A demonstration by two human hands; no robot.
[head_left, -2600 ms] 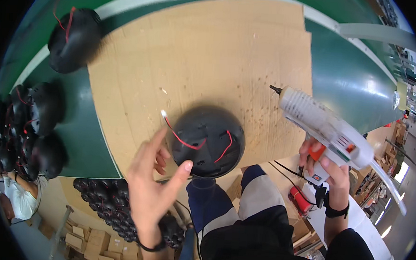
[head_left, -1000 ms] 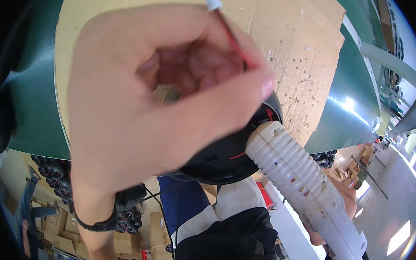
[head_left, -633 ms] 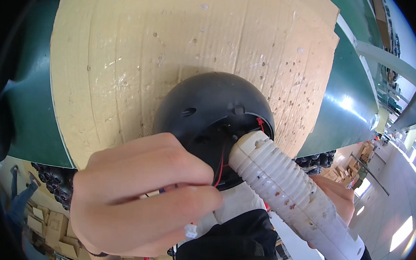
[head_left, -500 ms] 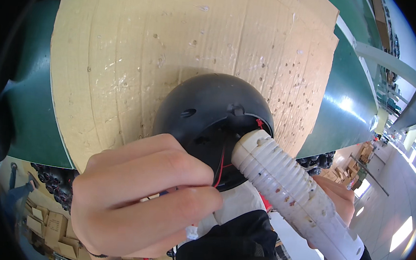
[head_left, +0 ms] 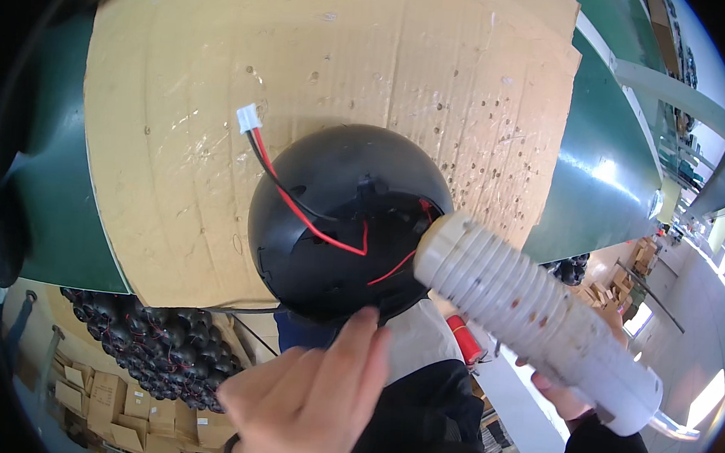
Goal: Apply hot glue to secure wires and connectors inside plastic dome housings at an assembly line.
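A black round shell sits near the close edge of the cardboard, its opening facing up and toward me. A red and black wire lead comes out of it, ending in a white connector above the far left rim. A thin red wire crosses the dark inside. My left hand is at the near rim, its fingertips pressed together against the shell. In my right hand, mostly hidden, is a whitish hot glue gun with a ribbed barrel. Its front end covers the shell's right rim; the tip is hidden.
Stained cardboard covers part of the green table. Below its left edge is a pile of black round shells with red wires. Cardboard boxes stand on the floor. A red cylinder shows beneath the glue gun.
My left hand has let go of the wire lead and moved down to the near rim. The connector now shows at the far left. The shell has shifted slightly left; the glue gun has moved slightly right.
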